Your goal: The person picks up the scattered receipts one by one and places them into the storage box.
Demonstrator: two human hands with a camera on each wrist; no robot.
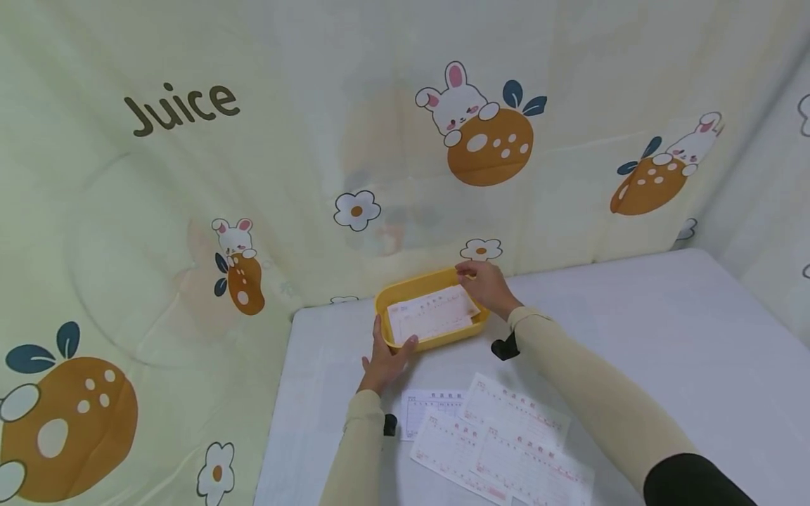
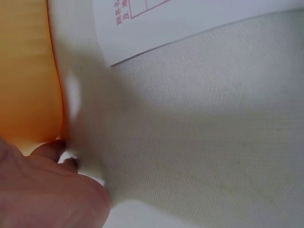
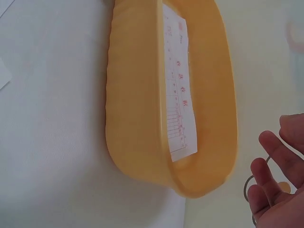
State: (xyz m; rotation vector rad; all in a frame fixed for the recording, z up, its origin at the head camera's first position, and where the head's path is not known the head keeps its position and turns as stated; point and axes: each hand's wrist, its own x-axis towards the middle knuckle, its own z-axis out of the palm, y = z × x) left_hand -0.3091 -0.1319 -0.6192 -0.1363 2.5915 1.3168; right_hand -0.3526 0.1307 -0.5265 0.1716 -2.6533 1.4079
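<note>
A yellow plastic basket (image 1: 435, 342) stands at the back of the table, with a printed receipt slip (image 1: 430, 316) lying inside it. My left hand (image 1: 383, 362) holds the basket's near left corner, thumb at the front rim and fingers along the left end. In the left wrist view, fingertips (image 2: 53, 149) touch the basket's lower end (image 2: 31, 71). My right hand (image 1: 487, 287) is by the far right corner. The right wrist view shows that hand (image 3: 280, 175) with loosely bent fingers and nothing in them, a little apart from the basket (image 3: 137, 95).
Several printed slips (image 1: 512, 407) lie overlapping on the white table (image 1: 633, 330) in front of the basket. One at the left has bluish print (image 1: 414, 414). A patterned curtain (image 1: 304, 140) hangs directly behind the table's back edge.
</note>
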